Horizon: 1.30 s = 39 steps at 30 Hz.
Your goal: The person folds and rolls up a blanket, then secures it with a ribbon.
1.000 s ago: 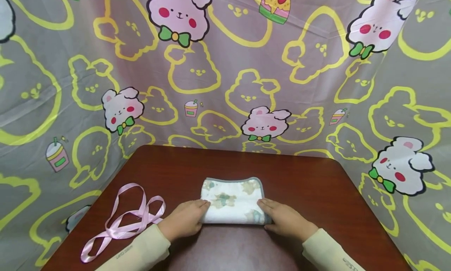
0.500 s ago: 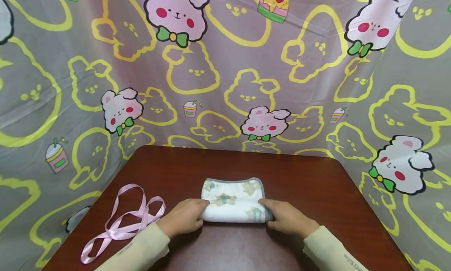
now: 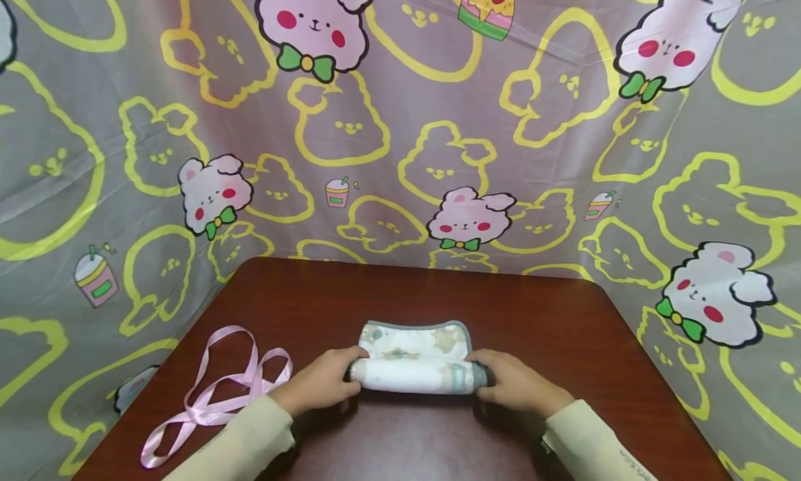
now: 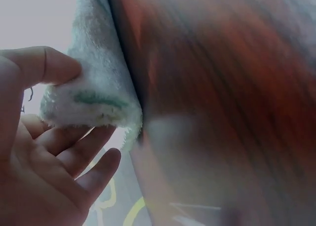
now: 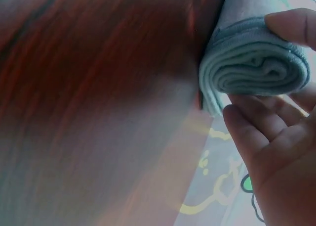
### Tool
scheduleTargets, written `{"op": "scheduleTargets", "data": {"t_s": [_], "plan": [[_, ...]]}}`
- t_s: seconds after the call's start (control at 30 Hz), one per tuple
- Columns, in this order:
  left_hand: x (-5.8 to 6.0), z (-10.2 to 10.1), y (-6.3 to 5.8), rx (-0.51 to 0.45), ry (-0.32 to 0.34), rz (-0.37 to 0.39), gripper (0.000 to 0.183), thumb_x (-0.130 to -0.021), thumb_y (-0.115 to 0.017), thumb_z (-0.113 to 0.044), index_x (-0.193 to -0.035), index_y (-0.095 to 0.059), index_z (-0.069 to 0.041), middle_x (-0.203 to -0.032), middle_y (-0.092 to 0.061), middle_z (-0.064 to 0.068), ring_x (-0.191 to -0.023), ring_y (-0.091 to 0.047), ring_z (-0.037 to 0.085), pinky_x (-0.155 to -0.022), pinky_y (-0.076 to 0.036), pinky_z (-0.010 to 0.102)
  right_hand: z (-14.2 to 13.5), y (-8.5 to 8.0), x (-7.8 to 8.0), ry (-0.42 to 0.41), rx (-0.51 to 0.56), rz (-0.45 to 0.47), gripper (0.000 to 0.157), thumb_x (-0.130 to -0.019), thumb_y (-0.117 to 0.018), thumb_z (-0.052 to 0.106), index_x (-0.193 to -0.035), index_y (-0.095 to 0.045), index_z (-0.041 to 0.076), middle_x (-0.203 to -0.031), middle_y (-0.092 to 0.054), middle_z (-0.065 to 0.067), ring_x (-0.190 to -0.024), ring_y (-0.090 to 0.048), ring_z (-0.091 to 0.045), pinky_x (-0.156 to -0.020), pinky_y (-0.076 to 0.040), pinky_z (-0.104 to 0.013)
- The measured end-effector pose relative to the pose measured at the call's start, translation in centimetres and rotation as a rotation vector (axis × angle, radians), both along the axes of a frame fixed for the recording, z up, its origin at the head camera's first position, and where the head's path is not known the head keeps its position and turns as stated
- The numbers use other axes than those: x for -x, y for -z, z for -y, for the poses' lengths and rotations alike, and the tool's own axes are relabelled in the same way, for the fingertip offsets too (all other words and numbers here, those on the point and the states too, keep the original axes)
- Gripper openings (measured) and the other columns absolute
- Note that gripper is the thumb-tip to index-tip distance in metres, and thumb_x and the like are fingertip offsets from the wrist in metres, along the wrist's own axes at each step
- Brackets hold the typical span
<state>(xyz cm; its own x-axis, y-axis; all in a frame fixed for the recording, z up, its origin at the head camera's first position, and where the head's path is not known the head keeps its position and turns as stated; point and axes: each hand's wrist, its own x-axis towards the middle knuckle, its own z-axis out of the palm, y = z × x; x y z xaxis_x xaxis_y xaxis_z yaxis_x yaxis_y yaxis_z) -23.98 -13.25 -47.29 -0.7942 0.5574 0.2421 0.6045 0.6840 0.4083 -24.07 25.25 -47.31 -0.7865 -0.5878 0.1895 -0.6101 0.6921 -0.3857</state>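
A white towel (image 3: 413, 373) with a faded print and grey-blue edging lies at mid table, its near part rolled up and a flat flap behind the roll. My left hand (image 3: 325, 378) grips the roll's left end, thumb on one side and fingers on the other, as the left wrist view shows on the fluffy towel (image 4: 98, 82). At the other end my right hand (image 3: 516, 384) holds the roll the same way. In the right wrist view the towel's end (image 5: 254, 70) shows a spiral of several layers between thumb and fingers.
A loosely looped pink ribbon (image 3: 215, 411) lies on the dark red wooden table (image 3: 532, 321), left of my left forearm. A patterned cloth curtain (image 3: 388, 140) with rabbit prints closes in the table's back and sides.
The towel's near edge was flatter a second ago and now forms a thicker roll, with less of the flat flap showing. Both hands have shifted onto the roll's ends. The ribbon stays put.
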Motion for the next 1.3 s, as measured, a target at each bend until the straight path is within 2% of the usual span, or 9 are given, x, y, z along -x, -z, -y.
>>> {"op": "scheduleTargets", "data": {"t_s": [0.1, 0.23, 0.53, 0.77, 1.03, 1.17, 1.3], "plan": [[0.0, 0.1, -0.2, -0.035, -0.010, 0.030, 0.045, -0.074, -0.071, -0.017, -0.118, -0.061, -0.011, -0.102, -0.067, -0.002, -0.083, -0.058, 0.007, -0.078, -0.050, 0.032, -0.2, 0.0, 0.3, -0.030, 0.034, -0.004, 0.048, -0.072, -0.077, 0.017, -0.118, -0.064, 0.019, -0.115, -0.057, 0.012, -0.105, -0.054, -0.007, -0.089, -0.046, -0.035], [0.0, 0.2, -0.3, -0.083, -0.021, 0.070, 0.043, -0.075, -0.071, -0.015, -0.117, -0.062, -0.010, -0.100, -0.068, -0.002, -0.081, -0.057, 0.007, -0.077, -0.049, 0.032, -0.4, 0.0, 0.5, -0.038, 0.059, 0.013, 0.049, -0.073, -0.077, 0.017, -0.120, -0.063, 0.017, -0.114, -0.057, 0.012, -0.104, -0.054, -0.008, -0.088, -0.046, -0.034], [-0.1, 0.2, -0.7, -0.253, -0.027, 0.195, 0.036, -0.083, -0.071, -0.014, -0.117, -0.060, -0.011, -0.104, -0.067, -0.001, -0.089, -0.060, 0.010, -0.080, -0.050, 0.034, -1.2, 0.0, 0.9, 0.006, 0.196, 0.223, 0.060, -0.079, -0.076, 0.016, -0.135, -0.054, 0.013, -0.119, -0.060, 0.001, -0.103, -0.056, -0.015, -0.089, -0.045, -0.032], [-0.1, 0.3, -0.5, -0.297, -0.031, 0.216, 0.033, -0.086, -0.072, -0.017, -0.116, -0.061, -0.013, -0.109, -0.066, 0.000, -0.097, -0.061, 0.016, -0.084, -0.049, 0.041, -1.4, -0.3, 0.9, 0.002, 0.238, 0.275, 0.061, -0.081, -0.076, 0.019, -0.137, -0.052, 0.014, -0.123, -0.059, 0.000, -0.108, -0.055, -0.017, -0.091, -0.044, -0.035], [-0.2, 0.3, -0.6, -0.317, -0.049, 0.234, 0.032, -0.089, -0.070, -0.022, -0.118, -0.061, -0.012, -0.113, -0.065, 0.002, -0.102, -0.059, 0.019, -0.089, -0.046, 0.045, -1.5, -0.7, 0.8, 0.010, 0.259, 0.301, 0.052, -0.089, -0.069, 0.023, -0.137, -0.053, 0.016, -0.132, -0.056, -0.001, -0.120, -0.050, -0.022, -0.098, -0.040, -0.043], [-0.2, 0.3, -0.6, -0.318, -0.055, 0.235, 0.034, -0.091, -0.068, -0.023, -0.121, -0.060, -0.010, -0.111, -0.066, 0.001, -0.097, -0.060, 0.016, -0.086, -0.047, 0.039, -1.4, -0.8, 0.7, 0.004, 0.275, 0.316, 0.048, -0.093, -0.064, 0.024, -0.138, -0.052, 0.016, -0.135, -0.054, -0.003, -0.123, -0.047, -0.025, -0.099, -0.037, -0.048], [-0.3, 0.4, -0.5, -0.352, -0.054, 0.282, 0.033, -0.094, -0.065, -0.022, -0.124, -0.058, -0.010, -0.102, -0.066, 0.002, -0.076, -0.063, 0.018, -0.071, -0.049, 0.031, -1.5, -0.7, 0.8, 0.012, 0.290, 0.354, 0.045, -0.097, -0.058, 0.026, -0.140, -0.050, 0.016, -0.139, -0.051, -0.004, -0.125, -0.044, -0.027, -0.099, -0.035, -0.052]]}}
